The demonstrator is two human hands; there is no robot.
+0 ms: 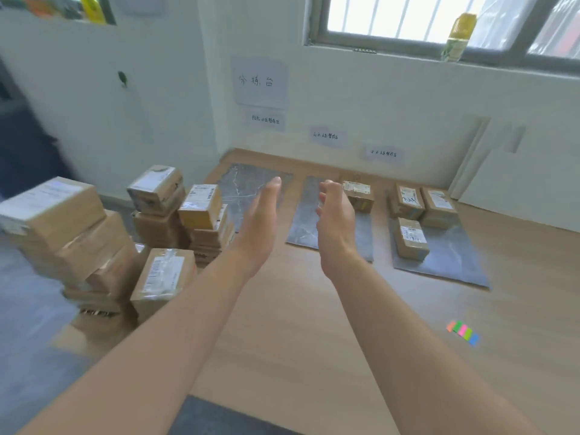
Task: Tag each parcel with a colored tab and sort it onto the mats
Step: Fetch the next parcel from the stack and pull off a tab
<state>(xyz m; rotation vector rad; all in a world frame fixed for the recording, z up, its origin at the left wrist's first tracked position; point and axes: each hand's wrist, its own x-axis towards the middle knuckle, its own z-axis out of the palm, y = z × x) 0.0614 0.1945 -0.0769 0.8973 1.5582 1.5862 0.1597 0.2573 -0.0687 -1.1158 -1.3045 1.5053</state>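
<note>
Both my arms reach forward over the wooden floor. My left hand [260,221] is flat with straight fingers and holds nothing. My right hand [335,221] has loosely curled fingers, also holding nothing, just left of a taped cardboard parcel [357,194] on the middle grey mat [303,221]. The left mat [248,183] is bare. The right mat [455,262] carries three parcels [411,238]. Stacks of brown parcels [163,268] stand at the left. A strip of colored tabs [464,332] lies on the floor at the right.
Paper labels [326,136] hang on the white wall above each mat, under a larger sign [260,81]. A yellow bottle [458,36] stands on the window sill. White boards [502,171] lean at the right wall. A dark mat edge [219,419] lies near me.
</note>
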